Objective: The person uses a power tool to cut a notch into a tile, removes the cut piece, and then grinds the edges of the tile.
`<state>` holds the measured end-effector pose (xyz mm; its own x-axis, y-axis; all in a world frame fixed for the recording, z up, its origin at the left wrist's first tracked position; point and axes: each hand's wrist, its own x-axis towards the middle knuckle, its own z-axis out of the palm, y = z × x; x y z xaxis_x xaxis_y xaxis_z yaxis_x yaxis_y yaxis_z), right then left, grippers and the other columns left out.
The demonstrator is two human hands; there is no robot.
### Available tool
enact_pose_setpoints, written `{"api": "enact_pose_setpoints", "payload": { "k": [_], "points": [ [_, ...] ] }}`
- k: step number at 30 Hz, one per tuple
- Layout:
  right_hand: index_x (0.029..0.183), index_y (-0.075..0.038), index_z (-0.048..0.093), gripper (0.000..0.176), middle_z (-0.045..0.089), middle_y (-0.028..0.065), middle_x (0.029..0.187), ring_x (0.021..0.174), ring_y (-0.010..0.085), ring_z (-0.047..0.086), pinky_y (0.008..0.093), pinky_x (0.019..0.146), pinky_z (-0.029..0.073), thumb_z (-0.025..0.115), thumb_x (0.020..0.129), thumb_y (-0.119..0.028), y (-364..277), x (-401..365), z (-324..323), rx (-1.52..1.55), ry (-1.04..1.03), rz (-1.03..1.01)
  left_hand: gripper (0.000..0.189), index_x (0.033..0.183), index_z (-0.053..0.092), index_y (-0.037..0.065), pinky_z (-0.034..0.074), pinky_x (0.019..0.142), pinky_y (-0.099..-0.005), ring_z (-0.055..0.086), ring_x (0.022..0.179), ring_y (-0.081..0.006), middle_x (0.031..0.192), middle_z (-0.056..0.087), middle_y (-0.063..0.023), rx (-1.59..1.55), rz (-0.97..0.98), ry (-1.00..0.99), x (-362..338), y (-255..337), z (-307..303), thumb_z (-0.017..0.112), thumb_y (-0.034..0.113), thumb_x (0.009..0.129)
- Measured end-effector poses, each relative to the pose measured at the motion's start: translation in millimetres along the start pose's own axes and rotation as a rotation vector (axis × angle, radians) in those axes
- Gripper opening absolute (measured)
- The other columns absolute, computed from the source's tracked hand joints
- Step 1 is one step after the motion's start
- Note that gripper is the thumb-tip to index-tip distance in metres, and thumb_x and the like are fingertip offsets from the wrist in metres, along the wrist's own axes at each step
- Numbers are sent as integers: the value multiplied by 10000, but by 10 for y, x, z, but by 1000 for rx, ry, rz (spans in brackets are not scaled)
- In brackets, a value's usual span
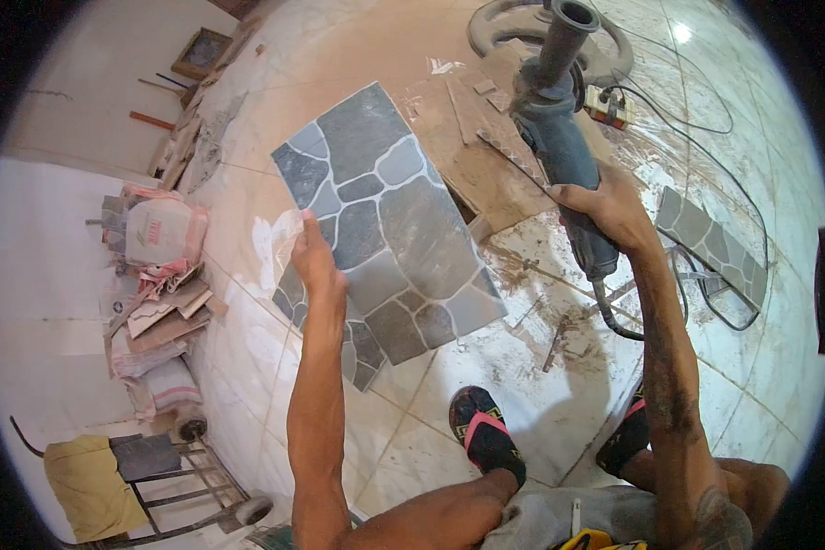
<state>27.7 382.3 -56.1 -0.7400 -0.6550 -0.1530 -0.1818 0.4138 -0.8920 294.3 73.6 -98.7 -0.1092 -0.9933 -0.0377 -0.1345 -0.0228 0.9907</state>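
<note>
L grip on tile edge, gap to pwr tool.

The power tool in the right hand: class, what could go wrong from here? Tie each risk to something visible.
1. The patterned tile is held at one edge by the left hand alone; it could slip, perhaps onto the sandal.
2. The power tool is gripped by the right hand alone, so it might twist if it were running.
3. The cord hangs near the legs and could snag.
</note>
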Motion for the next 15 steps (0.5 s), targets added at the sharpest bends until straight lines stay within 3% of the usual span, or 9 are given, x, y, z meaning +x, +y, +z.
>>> {"api": "enact_pose_setpoints", "payload": {
  "k": [1, 7, 15],
  "points": [
    [997, 57, 659, 547, 660, 102, 785, 681, 182, 607, 333, 657, 476, 718, 712, -406, -28, -13, 9, 8, -4, -1, 444, 893, 633, -14, 393, 729, -267, 442, 779, -98, 791, 523, 8, 26, -42, -25, 36, -58, 53, 592, 417, 991],
    [1042, 58, 650, 574, 672, 115, 836, 723, 187, 623, 325, 694, 482, 721, 706, -402, -175, -55, 61, 50, -25, 9, 439, 879, 626, -43, 379, 648, -297, 404, 700, -111, 722, 475, 15, 25, 12, 0, 34, -422, 602, 578, 376, 1003],
    [1092, 80, 632, 629, 681, 161, 903, 805, 237, 641, 369, 781, 495, 724, 701, -404, -117, 51, 251, -5, -74, -24, 446, 763, 562, -8, 356, 573, -321, 393, 635, -120, 668, 457, -2, -7, -31, -91, 210, -922, 1030, 568, 366, 1006]
  ]
}}
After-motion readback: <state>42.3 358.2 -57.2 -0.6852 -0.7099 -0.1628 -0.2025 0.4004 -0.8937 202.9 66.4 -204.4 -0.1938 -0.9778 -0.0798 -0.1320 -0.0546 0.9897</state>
